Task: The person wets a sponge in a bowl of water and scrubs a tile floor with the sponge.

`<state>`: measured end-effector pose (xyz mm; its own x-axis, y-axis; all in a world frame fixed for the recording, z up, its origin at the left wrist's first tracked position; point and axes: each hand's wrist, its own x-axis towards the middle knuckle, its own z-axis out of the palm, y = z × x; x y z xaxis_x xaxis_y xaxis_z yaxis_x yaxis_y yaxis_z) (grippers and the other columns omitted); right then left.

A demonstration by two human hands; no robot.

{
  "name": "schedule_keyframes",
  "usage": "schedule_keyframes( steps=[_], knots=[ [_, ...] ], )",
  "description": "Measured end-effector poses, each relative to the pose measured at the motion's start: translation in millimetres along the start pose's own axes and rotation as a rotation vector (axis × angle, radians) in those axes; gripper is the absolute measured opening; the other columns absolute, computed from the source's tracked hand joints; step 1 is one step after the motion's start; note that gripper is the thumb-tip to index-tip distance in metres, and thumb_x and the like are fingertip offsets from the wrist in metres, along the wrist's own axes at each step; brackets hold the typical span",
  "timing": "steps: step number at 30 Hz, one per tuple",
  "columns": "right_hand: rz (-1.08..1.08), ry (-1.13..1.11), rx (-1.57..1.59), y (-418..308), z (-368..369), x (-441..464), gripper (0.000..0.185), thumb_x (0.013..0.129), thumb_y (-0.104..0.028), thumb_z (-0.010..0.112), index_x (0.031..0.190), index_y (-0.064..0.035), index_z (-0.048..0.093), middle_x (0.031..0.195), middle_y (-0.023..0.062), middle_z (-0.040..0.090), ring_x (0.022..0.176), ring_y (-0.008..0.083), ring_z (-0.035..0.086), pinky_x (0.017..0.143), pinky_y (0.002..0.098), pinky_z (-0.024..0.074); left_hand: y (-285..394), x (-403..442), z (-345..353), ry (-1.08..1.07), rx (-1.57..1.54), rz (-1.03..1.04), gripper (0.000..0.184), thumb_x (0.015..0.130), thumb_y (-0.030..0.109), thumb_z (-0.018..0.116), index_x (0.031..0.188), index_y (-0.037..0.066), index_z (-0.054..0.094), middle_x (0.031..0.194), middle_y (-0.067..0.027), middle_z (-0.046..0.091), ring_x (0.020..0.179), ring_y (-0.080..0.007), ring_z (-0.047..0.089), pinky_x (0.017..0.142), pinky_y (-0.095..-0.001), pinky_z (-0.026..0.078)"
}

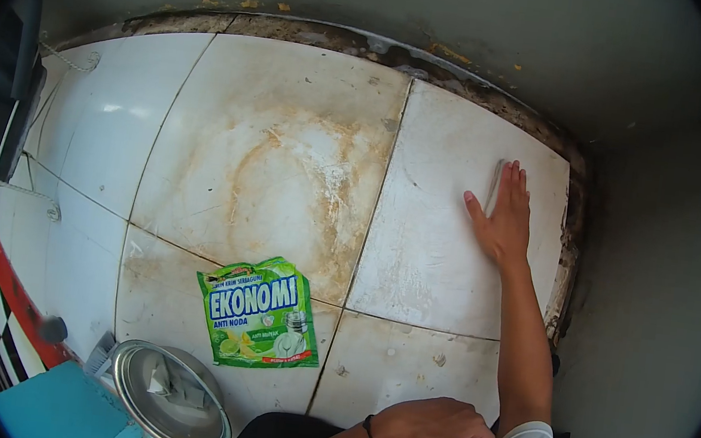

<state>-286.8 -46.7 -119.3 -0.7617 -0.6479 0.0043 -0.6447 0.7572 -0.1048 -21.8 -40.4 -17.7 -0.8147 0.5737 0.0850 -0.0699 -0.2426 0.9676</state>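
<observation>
Pressed pale pad (495, 187) under flat, wide right hand (505, 224), up-right of green packet (260, 317). Seemed soft, light, best pinched at edges. Curled left hand (438, 432); couldn't tell if empty.

I see a pale grey piece (496, 182) lying flat under the right hand (506, 225), its long narrow edge showing left of the fingers; I can't make out its material. It rests toward the right side of the far-right white tile (433, 215), which looks scuffed and chalky near its near-left corner.
</observation>
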Motion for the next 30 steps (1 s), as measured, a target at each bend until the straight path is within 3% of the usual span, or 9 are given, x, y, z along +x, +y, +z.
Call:
schedule_keyframes(
  steps=[4,7,10,14,16,18,22,25,30],
  knots=[
    [0.059,-0.047,0.003,-35,5,102,0.107,0.092,-0.078,0.040,0.161,0.0001,0.016,0.169,0.0163,0.014,0.158,0.0269,0.008,0.128,0.0433,0.0109,-11,5,8,0.083,-0.052,0.084,0.061,0.091,0.063,0.059,0.075,0.005,0.067,0.060,-0.0106,0.059,0.061,-0.0296,0.060,0.060,-0.0420,0.045],
    [-0.176,-0.082,0.004,-103,8,115,0.108,0.091,-0.079,0.039,0.161,-0.0002,0.016,0.169,0.0161,0.014,0.158,0.0264,0.009,0.128,0.0436,0.0111,11,3,-39,-0.328,0.147,-0.107,0.075,0.088,0.071,0.063,0.100,-0.002,0.074,0.082,-0.0150,0.072,0.071,-0.0265,0.065,0.065,-0.0367,0.048],
    [-0.340,-0.082,0.074,-153,13,80,0.107,0.091,-0.078,0.043,0.160,0.0006,0.020,0.168,0.0175,0.019,0.157,0.0281,0.013,0.127,0.0460,0.0137,-10,-8,-6,0.060,-0.268,0.264,0.046,0.091,0.048,0.074,0.083,0.003,0.075,0.062,-0.0077,0.066,0.057,-0.0212,0.060,0.057,-0.0360,0.045],
    [-0.422,-0.066,0.146,-143,7,-12,0.104,0.090,-0.072,0.053,0.158,0.0015,0.023,0.166,0.0194,0.024,0.155,0.0318,0.018,0.125,0.0500,0.0172,-5,-1,-8,-0.125,0.011,0.016,0.054,0.090,0.056,0.066,0.079,0.003,0.072,0.065,-0.0112,0.064,0.063,-0.0282,0.062,0.061,-0.0410,0.046],
    [-0.362,-0.094,0.126,-121,-1,-52,0.103,0.090,-0.068,0.057,0.159,0.0014,0.023,0.166,0.0201,0.023,0.155,0.0333,0.018,0.125,0.0510,0.0175,-4,0,-5,-0.204,0.136,-0.108,0.059,0.090,0.060,0.062,0.077,0.003,0.070,0.066,-0.0130,0.063,0.067,-0.0317,0.064,0.063,-0.0434,0.047],
    [-0.273,-0.108,0.105,-86,-8,-70,0.103,0.089,-0.064,0.062,0.159,0.0008,0.023,0.166,0.0210,0.023,0.155,0.0350,0.018,0.124,0.0532,0.0179,-5,-3,1,-0.028,0.042,0.005,0.060,0.090,0.060,0.062,0.072,0.003,0.069,0.064,-0.0136,0.063,0.066,-0.0323,0.064,0.063,-0.0439,0.047],
    [-0.043,-0.024,0.003,-12,-2,-10,0.098,0.093,-0.062,0.057,0.160,0.0003,0.021,0.168,0.0196,0.019,0.156,0.0334,0.015,0.125,0.0510,0.0156,4,-3,4,0.050,-0.039,0.063,0.059,0.088,0.058,0.064,0.068,0.002,0.069,0.062,-0.0137,0.063,0.064,-0.0329,0.064,0.061,-0.0440,0.047],
    [0.052,-0.011,0.030,-18,5,68,0.103,0.093,-0.074,0.044,0.160,0.0002,0.020,0.169,0.0166,0.018,0.157,0.0289,0.012,0.127,0.0465,0.0128,5,3,5,-0.025,0.015,0.007,0.055,0.085,0.054,0.068,0.068,0.002,0.070,0.063,-0.0127,0.065,0.063,-0.0314,0.064,0.062,-0.0429,0.048],
    [-0.211,-0.041,0.074,-115,12,67,0.107,0.091,-0.079,0.040,0.160,0.0002,0.021,0.168,0.0156,0.020,0.157,0.0277,0.013,0.127,0.0455,0.0130,5,-3,-11,-0.131,-0.087,0.015,0.054,0.083,0.051,0.069,0.061,0.002,0.068,0.057,-0.0123,0.063,0.059,-0.0285,0.063,0.060,-0.0421,0.047]
  ],
)
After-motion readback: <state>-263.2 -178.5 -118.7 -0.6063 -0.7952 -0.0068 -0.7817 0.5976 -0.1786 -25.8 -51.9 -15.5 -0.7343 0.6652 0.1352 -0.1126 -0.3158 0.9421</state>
